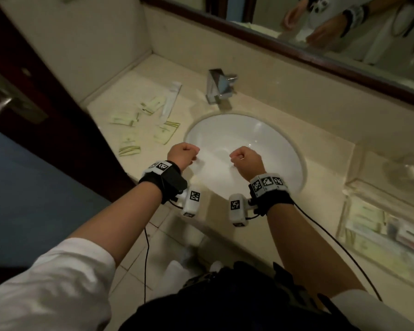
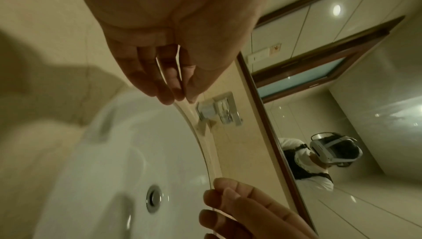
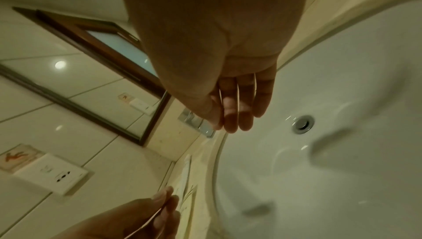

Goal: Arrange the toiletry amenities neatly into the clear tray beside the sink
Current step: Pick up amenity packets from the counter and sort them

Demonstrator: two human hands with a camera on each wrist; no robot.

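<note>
Glossy white ceramic sink, shiny chrome faucet, matt beige stone counter.

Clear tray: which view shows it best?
Head view. The clear tray sits on the counter right of the sink, with packets inside, though blurred at the frame edge. Neither wrist view shows it; both look over the basin toward the faucet.

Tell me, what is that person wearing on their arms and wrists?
White sleeves pushed up the forearms. Each wrist has a black strap carrying white blocks printed with black-and-white square codes, on the left hand and right hand alike. A small white camera pod hangs under each strap, trailing a thin black cable.
</note>
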